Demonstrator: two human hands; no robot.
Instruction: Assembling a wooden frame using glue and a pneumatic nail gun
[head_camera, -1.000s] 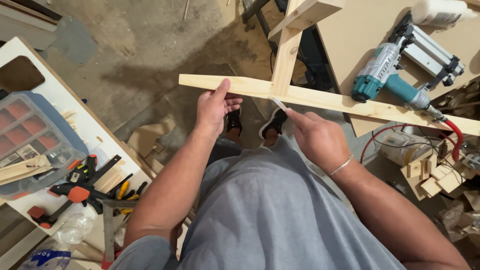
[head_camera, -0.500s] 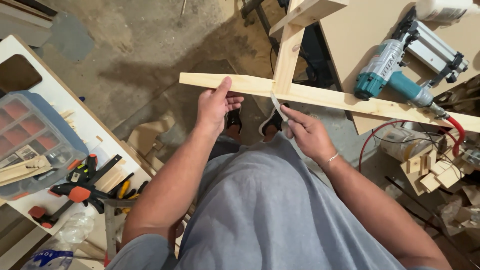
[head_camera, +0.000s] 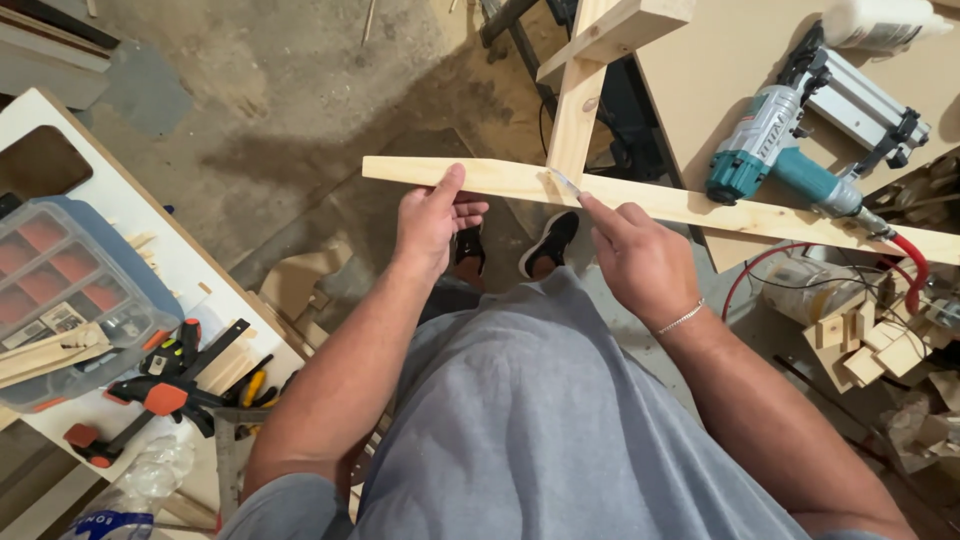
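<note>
I see a long pale wooden strip (head_camera: 640, 200) lying level across the view, one end on the tan board table (head_camera: 740, 70) under the teal nail gun (head_camera: 790, 165), its free end out over the concrete floor (head_camera: 300, 120), with a second pale wooden strip (head_camera: 578, 100) crossing it squarely at the middle. My left hand (head_camera: 432, 222) cups the free end, thumb pressed on the top face and fingers curled beneath. My right hand (head_camera: 640, 262) is pinched shut on a thin pale pencil-like marker (head_camera: 564, 184), tip touching the strip at the crossing.
</note>
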